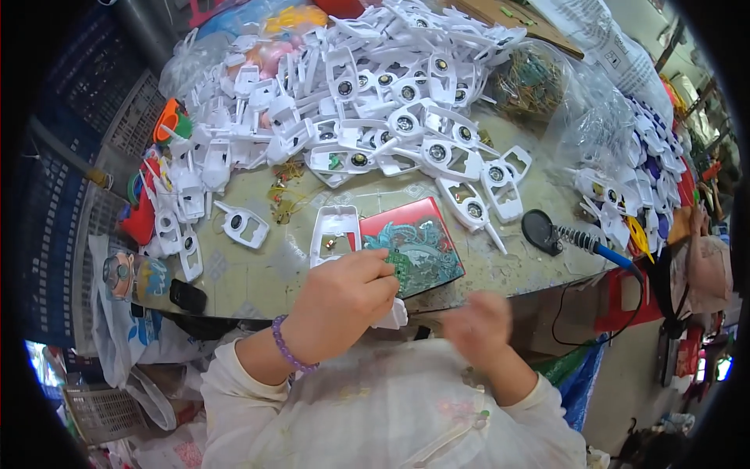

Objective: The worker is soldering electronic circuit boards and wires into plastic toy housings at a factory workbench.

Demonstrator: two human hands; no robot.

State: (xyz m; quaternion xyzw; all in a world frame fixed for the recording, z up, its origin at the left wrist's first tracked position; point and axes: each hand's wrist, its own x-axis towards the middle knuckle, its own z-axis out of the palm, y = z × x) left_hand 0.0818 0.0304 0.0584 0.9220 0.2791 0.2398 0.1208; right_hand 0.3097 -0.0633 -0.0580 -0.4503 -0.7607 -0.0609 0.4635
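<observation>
My left hand (351, 293), with a purple bead bracelet at its wrist, is closed on a small green circuit board (401, 270). The board is over a red box with a teal pattern (433, 234), and my fingers hide part of it. Under that hand a piece of white plastic (393, 314) shows; whether I grip it too is unclear. Just beyond the hand lies an open white plastic casing (319, 234) with small metal parts inside. My right hand (478, 324) is raised near the table's front edge, right of the box, its fingers smeared by motion.
White casings with round speakers (406, 125) are heaped across the back. A soldering iron (601, 248) rests in its coiled holder at the right. Bagged wired circuit boards (527, 78) stand behind. A cup (121, 273) and a black object (187, 297) sit at the left edge.
</observation>
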